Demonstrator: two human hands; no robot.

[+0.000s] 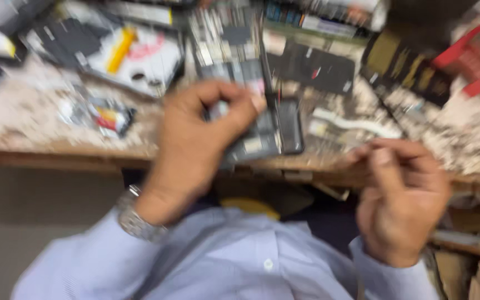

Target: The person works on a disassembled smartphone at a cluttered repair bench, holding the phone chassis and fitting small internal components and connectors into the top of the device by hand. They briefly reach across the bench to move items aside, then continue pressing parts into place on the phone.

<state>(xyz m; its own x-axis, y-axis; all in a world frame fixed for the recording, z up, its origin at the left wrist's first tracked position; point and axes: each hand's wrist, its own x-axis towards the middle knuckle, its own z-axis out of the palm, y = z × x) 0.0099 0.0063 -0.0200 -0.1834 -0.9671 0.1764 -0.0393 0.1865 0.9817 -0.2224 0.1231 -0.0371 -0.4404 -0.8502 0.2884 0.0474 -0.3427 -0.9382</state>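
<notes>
Head view: the whole frame was motion-blurred, so fine detail could not be read.

The left hand (195, 139) was over the near edge of the bench (23, 119), fingers and thumb pressed around a dark flat phone (265, 130). The hand covered the phone's left part; its right part projected toward the bench edge. A metal watch (134, 219) sat on the left wrist.

The right hand (398, 200) was in front of the bench, well apart from the phone, fingers curled inward with thumb against forefinger. Whether it pinched anything could not be told.

On the bench lay dark flat parts (312, 69), a yellow tool (120, 50) on a white sheet and a red frame (473, 53), cut off at the right edge. Their outlines were smeared. The pale shirt (240, 255) filled the lower frame.
</notes>
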